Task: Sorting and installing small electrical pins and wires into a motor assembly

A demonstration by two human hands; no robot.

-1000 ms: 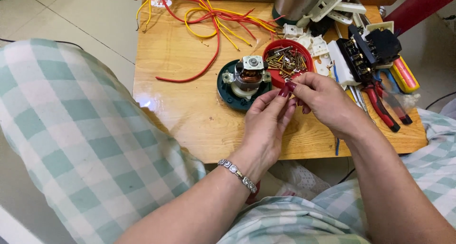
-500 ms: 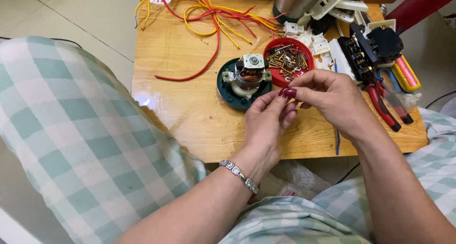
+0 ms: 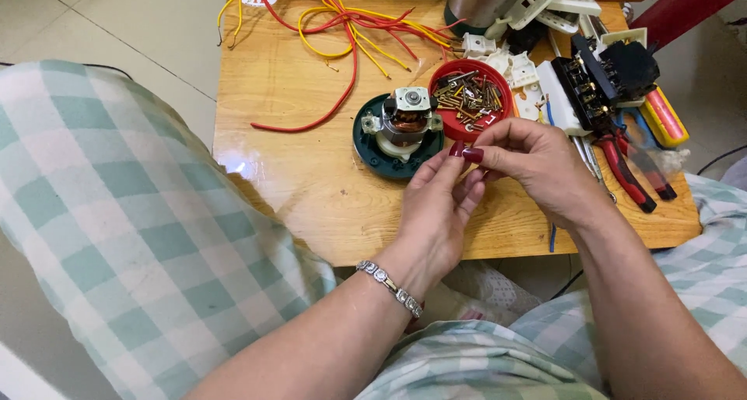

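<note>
Two hands (image 3: 482,182) pinched together, contents unclear | red dish (image 3: 471,99) of screws just beyond

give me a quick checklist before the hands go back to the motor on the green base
1. Left hand and right hand meet fingertip to fingertip over the table: ok.
2. Small part pinched between them: cannot tell, fingers hide it.
3. Motor upright on its green base, not touched: ok.
4. Red dish of screws beside the motor, within easy reach: ok.
5. Red and yellow wires lie clear of the motor: ok.
6. Red-handled pliers near the table's right edge, close to the right wrist: not ok.
</note>
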